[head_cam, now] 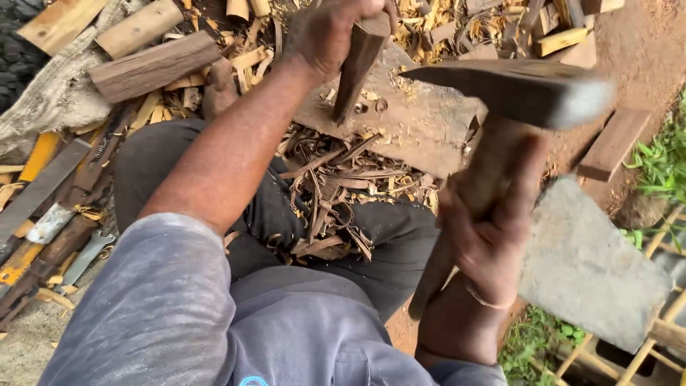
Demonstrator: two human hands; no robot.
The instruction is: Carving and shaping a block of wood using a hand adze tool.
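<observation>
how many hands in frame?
2. The left hand grips an upright wood piece at top centre; the right hand holds the axe handle at right.

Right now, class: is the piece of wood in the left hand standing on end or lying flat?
Standing on end, slightly tilted. The left hand grips the top of the piece of wood, whose lower end rests on the chopping block.

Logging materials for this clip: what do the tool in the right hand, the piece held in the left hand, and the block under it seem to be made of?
The adze-like tool looks like dull grey metal with a paler worn edge, on a bare brown wooden handle gripped by the right hand. The left hand holds an upright stick, seemingly raw brown wood with visible grain. The block looks like rough, weathered wood, chipped and strewn with shavings.
</observation>
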